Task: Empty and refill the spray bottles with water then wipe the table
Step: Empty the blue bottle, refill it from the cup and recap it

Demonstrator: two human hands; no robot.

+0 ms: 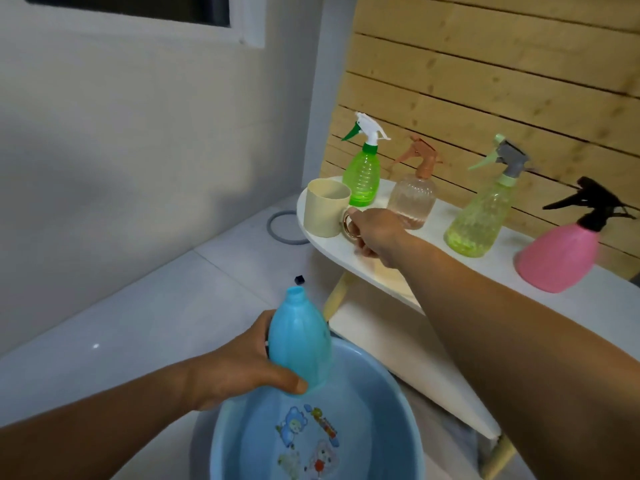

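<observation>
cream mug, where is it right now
In the head view the cream mug stands at the left end of the white table, beside the green spray bottle, right hand at its handle.

Basin (398, 410) — rim cut by bottom edge at 6 o'clock; near wall not seen. Printed figures on its floor too blurred to identify. Left hand (249, 362): fingers hidden behind blue bottle (301, 344). Right hand (375, 233) covers most of cup handle (348, 226) — fingertips out of sight. Window (138, 8) cropped at 12 o'clock. Small dark object (299, 279) on floor: unidentifiable.
</observation>
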